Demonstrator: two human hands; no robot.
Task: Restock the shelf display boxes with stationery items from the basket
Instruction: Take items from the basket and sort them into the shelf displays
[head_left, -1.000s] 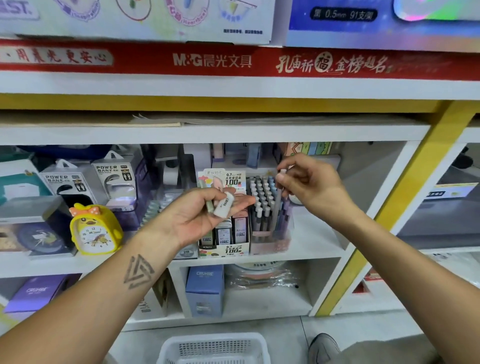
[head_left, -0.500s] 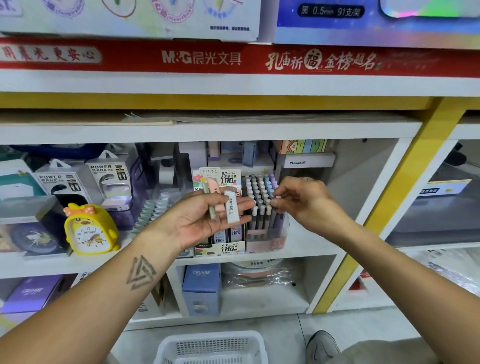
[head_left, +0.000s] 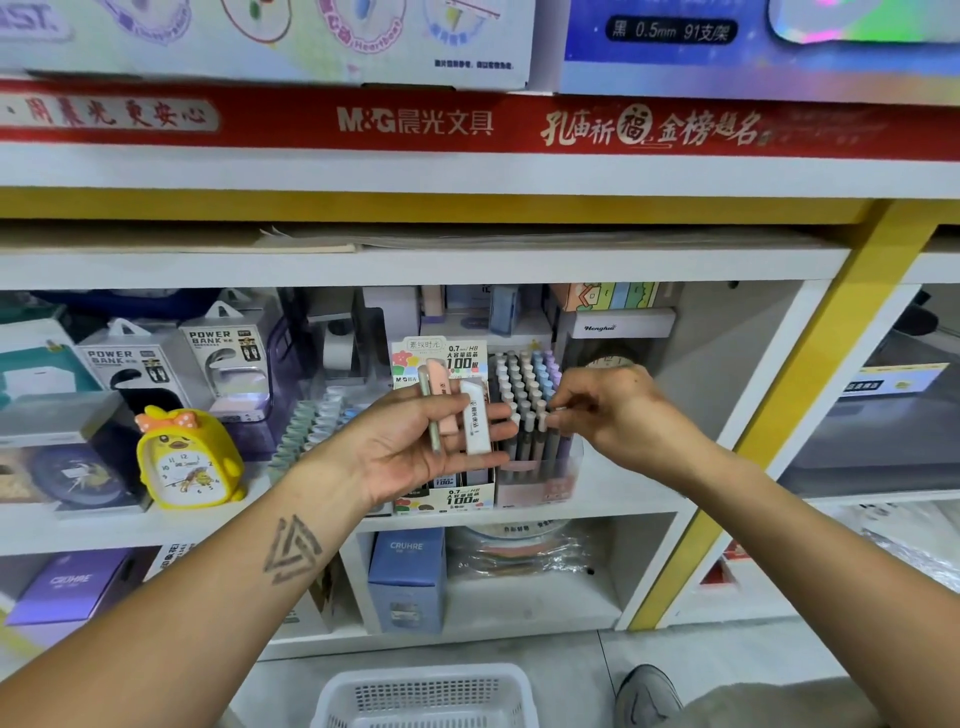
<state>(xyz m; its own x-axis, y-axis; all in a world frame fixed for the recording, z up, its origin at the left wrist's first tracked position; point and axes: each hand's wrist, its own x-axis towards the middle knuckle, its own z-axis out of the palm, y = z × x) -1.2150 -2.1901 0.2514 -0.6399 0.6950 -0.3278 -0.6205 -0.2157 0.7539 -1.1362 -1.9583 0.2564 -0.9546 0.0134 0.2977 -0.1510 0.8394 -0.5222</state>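
Our left hand (head_left: 415, 447) lies palm-up before the shelf, fingers loosely curled under a slim pale-green pen (head_left: 431, 415), a peach eraser (head_left: 441, 402) and a white sleeved eraser (head_left: 475, 418), all with long axes running near upright, tilted slightly. Our right hand (head_left: 618, 410) pinches the cap of a pen standing upright in the clear pen display box (head_left: 540, 467). A white plastic basket (head_left: 426, 696) sits on the floor below.
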